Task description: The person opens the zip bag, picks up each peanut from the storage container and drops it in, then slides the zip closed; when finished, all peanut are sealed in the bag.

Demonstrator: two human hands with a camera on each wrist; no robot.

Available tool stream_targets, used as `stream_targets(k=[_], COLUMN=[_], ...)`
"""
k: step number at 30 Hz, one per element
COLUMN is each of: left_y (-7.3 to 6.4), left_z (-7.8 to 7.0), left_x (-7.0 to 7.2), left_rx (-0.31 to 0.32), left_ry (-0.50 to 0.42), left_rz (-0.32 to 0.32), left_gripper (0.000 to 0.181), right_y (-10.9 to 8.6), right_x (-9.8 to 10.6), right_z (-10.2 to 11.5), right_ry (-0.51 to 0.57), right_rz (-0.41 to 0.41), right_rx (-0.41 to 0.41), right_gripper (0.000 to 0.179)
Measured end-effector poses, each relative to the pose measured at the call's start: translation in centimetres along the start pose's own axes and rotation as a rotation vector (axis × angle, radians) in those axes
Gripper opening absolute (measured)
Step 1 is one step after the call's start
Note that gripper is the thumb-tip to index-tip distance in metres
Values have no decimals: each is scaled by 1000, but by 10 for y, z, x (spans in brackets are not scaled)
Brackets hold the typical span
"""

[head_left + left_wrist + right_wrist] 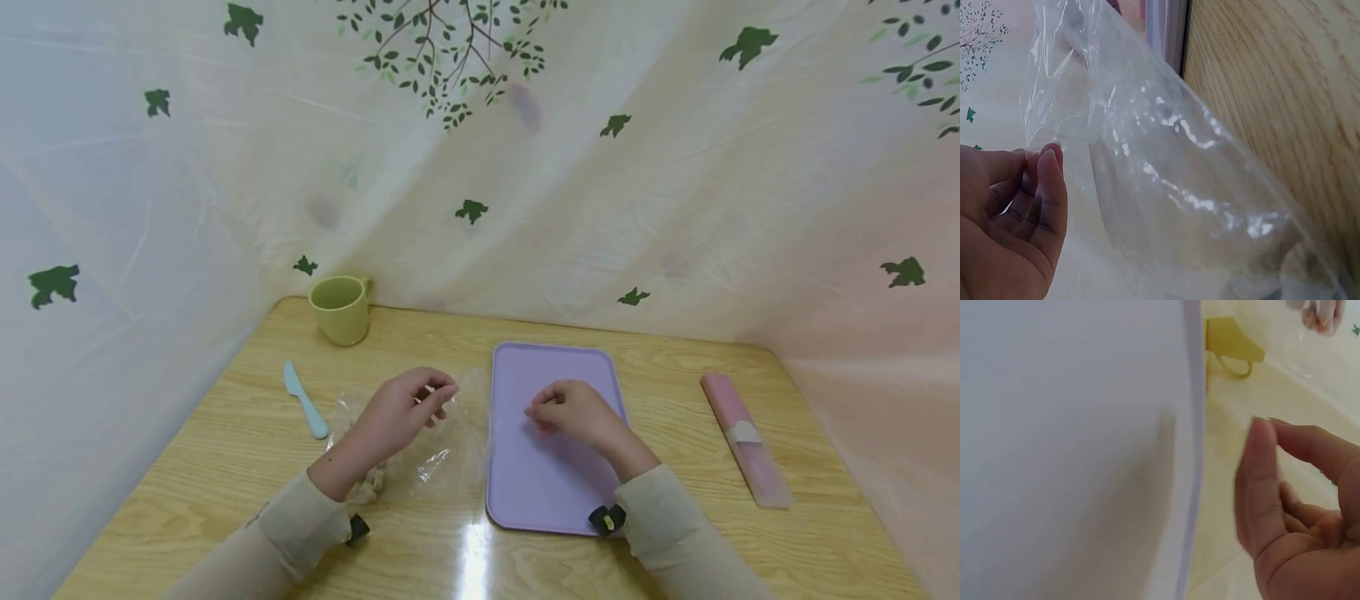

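My left hand (401,412) pinches the upper edge of a clear plastic bag (442,462) between thumb and fingers, as the left wrist view shows. Inside the bag's lower part lie several beige lumps (369,483), partly hidden by my left wrist; their kind is unclear. Over the purple tray (517,500) hovers my right hand (577,417), its thumb and index fingertips together. Nothing shows between those fingertips in the right wrist view, where the right hand (1297,506) is beside the tray's edge.
A yellow-green mug (341,317) stands at the back left, with a light blue knife (306,400) in front of it. To the right of the tray lies a pink, narrow folded case (742,437) with a pale band. A leaf-patterned curtain (540,208) hangs behind the table.
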State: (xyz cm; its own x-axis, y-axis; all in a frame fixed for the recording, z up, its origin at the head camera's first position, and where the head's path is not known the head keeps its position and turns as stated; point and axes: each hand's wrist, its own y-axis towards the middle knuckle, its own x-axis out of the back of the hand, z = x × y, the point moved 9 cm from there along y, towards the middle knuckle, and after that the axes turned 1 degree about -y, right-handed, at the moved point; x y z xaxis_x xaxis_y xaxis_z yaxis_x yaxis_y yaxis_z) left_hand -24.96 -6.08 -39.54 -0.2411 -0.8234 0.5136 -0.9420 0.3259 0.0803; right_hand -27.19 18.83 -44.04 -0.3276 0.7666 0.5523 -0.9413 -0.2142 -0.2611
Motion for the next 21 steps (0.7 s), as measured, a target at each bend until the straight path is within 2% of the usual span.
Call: stream_targets(k=[5, 8, 14, 21], left_y=[0, 0, 1, 0], left_z=[-1, -1, 1, -1], left_x=[0, 0, 0, -1], left_rx=[-1, 2, 14, 7], left_ry=[-2, 3, 0, 10], left_rz=[-3, -4, -7, -12], left_gripper=[20, 20, 20, 19], right_y=[-3, -6, -13, -16], right_x=[-1, -5, -19, -34], right_z=[16, 28, 45, 49], right_ry=[161, 200, 226, 220], right_rz=[-27, -30, 8, 61], right_rx=[48, 78, 109, 116], right_gripper=[29, 29, 24, 25])
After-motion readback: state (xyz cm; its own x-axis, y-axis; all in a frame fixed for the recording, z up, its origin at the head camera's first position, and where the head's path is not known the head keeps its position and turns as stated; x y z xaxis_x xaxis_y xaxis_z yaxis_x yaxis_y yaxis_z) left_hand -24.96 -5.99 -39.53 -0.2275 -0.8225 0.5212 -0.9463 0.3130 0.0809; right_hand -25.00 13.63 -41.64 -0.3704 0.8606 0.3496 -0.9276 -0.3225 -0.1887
